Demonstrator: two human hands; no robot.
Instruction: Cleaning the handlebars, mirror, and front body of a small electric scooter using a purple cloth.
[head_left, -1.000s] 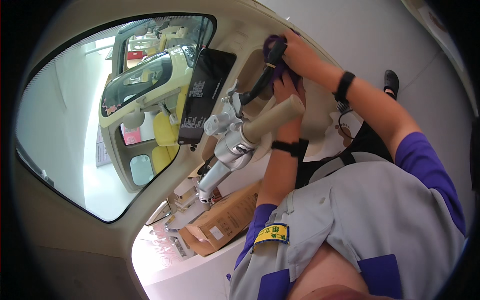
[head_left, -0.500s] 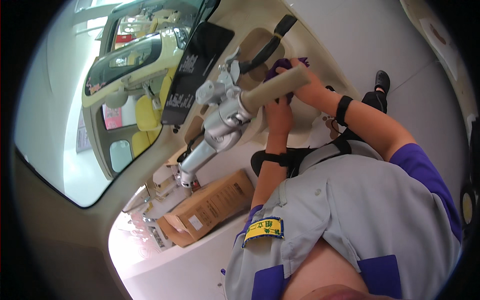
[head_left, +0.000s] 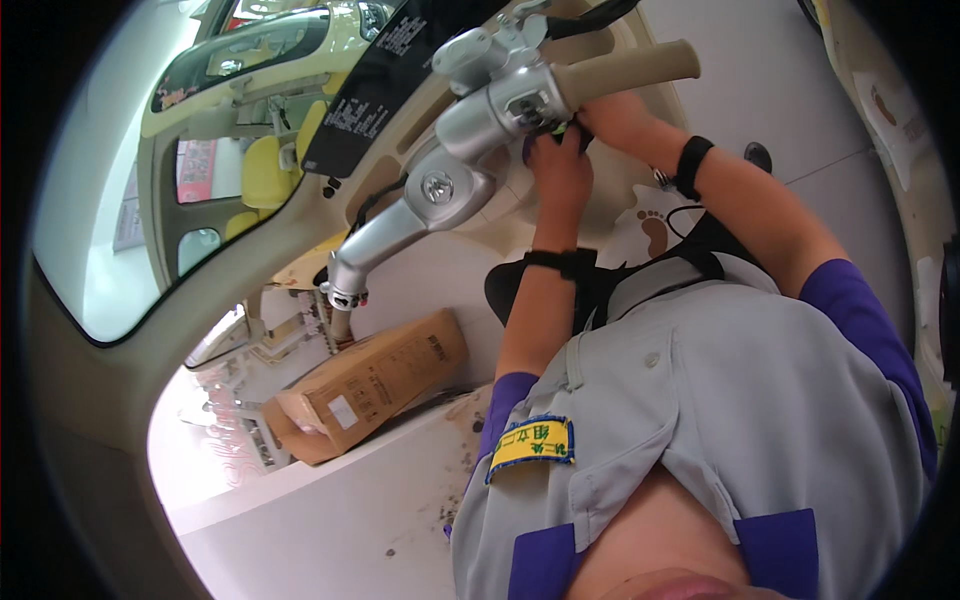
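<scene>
Left hand (head_left: 564,172), right hand (head_left: 622,120) slid bodyward, now by tan grip (head_left: 640,74). Purple cloth (head_left: 528,150) barely peeking beside left hand; pinched or not, either hand, can't tell. Mid-wipe, I reckon; next pass needs clearance.

Pale grey floor (head_left: 740,80) with thin seams, brown box (head_left: 370,385) lying yonder, dark shoe (head_left: 757,157) planted on it
</scene>
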